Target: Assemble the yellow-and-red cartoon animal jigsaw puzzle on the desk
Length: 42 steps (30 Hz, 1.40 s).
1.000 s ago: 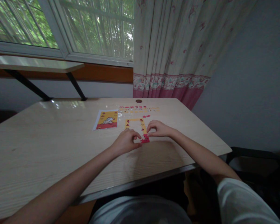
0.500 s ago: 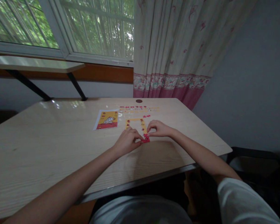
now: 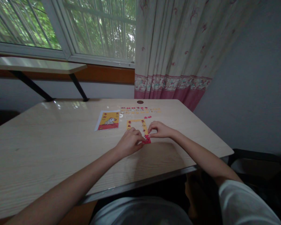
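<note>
A partly built jigsaw frame (image 3: 136, 124) with yellow and red edges lies on the wooden table (image 3: 49, 147). My left hand (image 3: 128, 142) rests curled at its near edge, fingertips pinched on a red puzzle piece (image 3: 147, 140) at the near right corner. My right hand (image 3: 159, 129) sits just right of the frame, fingers curled and pressing on the same corner piece. A row of loose puzzle pieces (image 3: 140, 110) lies beyond the frame. A reference picture card (image 3: 108, 120) with a cartoon animal lies to the left.
A brown round cap (image 3: 140, 102) sits near the table's far edge. A window with a folding shelf (image 3: 37, 65) is behind, a flowered curtain (image 3: 173, 50) hangs at the right, and a dark chair (image 3: 255, 162) stands past the table's right edge.
My left hand has crept slightly right over the red corner piece. The right hand has stayed nearly still. The view has shifted a little.
</note>
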Available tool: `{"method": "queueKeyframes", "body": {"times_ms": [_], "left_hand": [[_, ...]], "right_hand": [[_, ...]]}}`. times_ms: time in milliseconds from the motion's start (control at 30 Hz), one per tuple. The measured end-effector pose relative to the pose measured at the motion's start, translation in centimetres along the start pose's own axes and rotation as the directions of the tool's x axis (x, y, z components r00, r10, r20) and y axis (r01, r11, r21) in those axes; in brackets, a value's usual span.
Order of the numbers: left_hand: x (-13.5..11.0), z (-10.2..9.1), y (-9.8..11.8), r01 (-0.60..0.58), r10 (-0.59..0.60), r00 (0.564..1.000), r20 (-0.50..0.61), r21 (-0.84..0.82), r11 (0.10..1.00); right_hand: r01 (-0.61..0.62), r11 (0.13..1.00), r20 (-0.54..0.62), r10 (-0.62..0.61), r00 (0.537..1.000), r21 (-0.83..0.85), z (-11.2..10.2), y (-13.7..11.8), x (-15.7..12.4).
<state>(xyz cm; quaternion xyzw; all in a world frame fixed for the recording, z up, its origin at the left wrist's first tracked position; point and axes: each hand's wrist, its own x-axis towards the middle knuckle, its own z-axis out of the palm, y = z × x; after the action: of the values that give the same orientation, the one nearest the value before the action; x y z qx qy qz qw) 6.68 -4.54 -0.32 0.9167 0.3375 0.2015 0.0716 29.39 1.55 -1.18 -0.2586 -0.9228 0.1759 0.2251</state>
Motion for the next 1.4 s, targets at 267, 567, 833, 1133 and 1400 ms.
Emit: {"method": "queueKeyframes", "body": {"times_ms": [267,567,833,1133,1400], "left_hand": [[-0.1,-0.6,0.6,-0.182,0.167,0.982,0.086,0.202,0.962],[-0.2,-0.7,0.3,-0.232,0.221,0.972,0.084,0.148,0.962],[-0.1,-1.6,-2.0,-0.055,0.040,0.988,-0.151,-0.096,0.994],[0.1,-0.9,-6.1,0.181,-0.252,0.919,-0.304,-0.244,0.953],[0.2,-1.6,-4.3,0.216,-0.283,0.944,-0.170,-0.331,0.918]], "right_hand": [[-0.225,0.947,-0.130,0.199,0.971,-0.231,-0.4,3.0,0.7],[-0.400,0.828,-0.141,0.376,0.916,-0.394,-0.2,4.5,0.6],[-0.424,0.815,-0.174,0.386,0.906,-0.394,-1.6,4.2,0.1],[-0.429,0.886,-0.123,0.413,0.903,-0.176,-2.3,3.7,-0.1],[-0.307,0.922,-0.152,0.347,0.926,0.236,-0.6,0.0,0.7]]}}
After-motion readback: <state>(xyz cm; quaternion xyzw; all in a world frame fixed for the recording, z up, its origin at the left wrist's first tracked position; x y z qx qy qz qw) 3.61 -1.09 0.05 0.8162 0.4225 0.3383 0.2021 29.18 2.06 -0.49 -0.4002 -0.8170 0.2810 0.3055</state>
